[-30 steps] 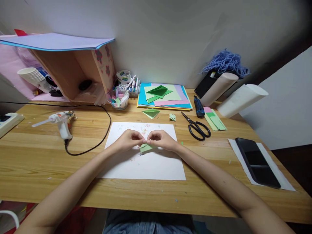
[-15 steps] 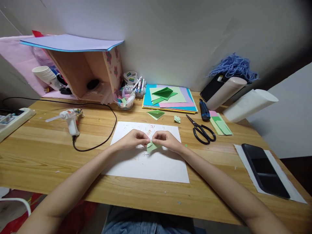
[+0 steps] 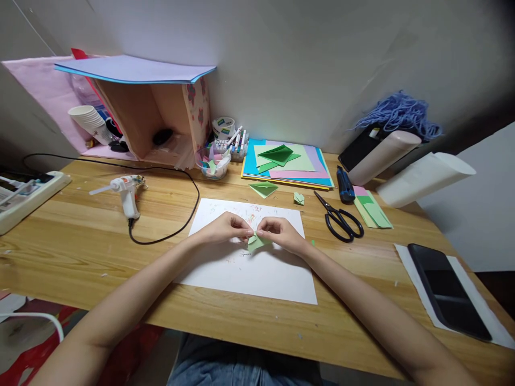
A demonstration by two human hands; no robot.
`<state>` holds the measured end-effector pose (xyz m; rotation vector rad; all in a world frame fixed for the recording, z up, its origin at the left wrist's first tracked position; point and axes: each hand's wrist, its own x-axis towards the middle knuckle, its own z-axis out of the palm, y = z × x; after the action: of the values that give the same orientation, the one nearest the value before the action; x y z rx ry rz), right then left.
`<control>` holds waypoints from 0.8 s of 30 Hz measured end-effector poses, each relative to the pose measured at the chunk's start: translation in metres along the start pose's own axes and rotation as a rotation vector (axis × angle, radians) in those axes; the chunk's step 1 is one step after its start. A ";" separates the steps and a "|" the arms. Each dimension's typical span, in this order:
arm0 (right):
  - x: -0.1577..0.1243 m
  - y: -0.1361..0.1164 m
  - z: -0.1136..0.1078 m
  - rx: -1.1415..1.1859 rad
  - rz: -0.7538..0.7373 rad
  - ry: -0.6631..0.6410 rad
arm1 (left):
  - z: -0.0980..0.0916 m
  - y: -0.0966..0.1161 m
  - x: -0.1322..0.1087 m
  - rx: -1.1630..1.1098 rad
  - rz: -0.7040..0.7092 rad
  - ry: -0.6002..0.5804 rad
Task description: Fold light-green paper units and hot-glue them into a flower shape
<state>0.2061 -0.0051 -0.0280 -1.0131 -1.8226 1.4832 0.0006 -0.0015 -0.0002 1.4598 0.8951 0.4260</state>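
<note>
Light green folded paper (image 3: 257, 245) is pinched in the grip of both the left hand (image 3: 230, 227) and right hand (image 3: 281, 234), over a marked white sheet (image 3: 257, 280) on the wooden counter (image 3: 68, 260), with black scissors (image 3: 340, 218) lying to the right and a white glue gun (image 3: 129, 200) to the left.

We are making out no readable words or numbers; the coloured labels (image 3: 222, 131) on the tape roll (image 3: 223, 126) are appearing too small to read.
</note>
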 end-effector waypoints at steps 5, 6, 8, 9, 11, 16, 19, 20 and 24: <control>0.000 -0.002 0.001 -0.022 -0.028 0.028 | 0.004 0.001 0.000 0.046 0.015 0.076; 0.000 -0.003 0.001 -0.024 -0.031 0.030 | 0.004 0.001 0.000 0.049 0.015 0.093; 0.000 -0.004 0.002 -0.024 -0.034 0.033 | 0.006 0.000 0.001 0.051 0.009 0.112; 0.000 -0.005 0.002 -0.025 -0.034 0.034 | 0.007 0.000 0.001 0.054 0.008 0.118; 0.000 -0.005 0.003 -0.031 -0.037 0.036 | 0.007 -0.002 0.002 0.070 0.010 0.122; 0.000 -0.004 0.002 -0.014 -0.045 0.029 | 0.005 -0.005 0.004 0.075 0.007 0.093; 0.000 -0.004 0.000 0.027 -0.021 -0.010 | 0.004 -0.002 0.003 0.083 0.006 0.046; 0.000 -0.004 -0.001 0.039 -0.012 -0.029 | 0.003 -0.001 0.003 0.088 0.008 0.028; 0.000 -0.005 -0.004 0.068 -0.010 -0.100 | 0.004 0.002 0.002 0.104 0.020 -0.022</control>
<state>0.2083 -0.0038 -0.0227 -0.9102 -1.8299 1.6046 0.0052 -0.0029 0.0007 1.5665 0.8968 0.3831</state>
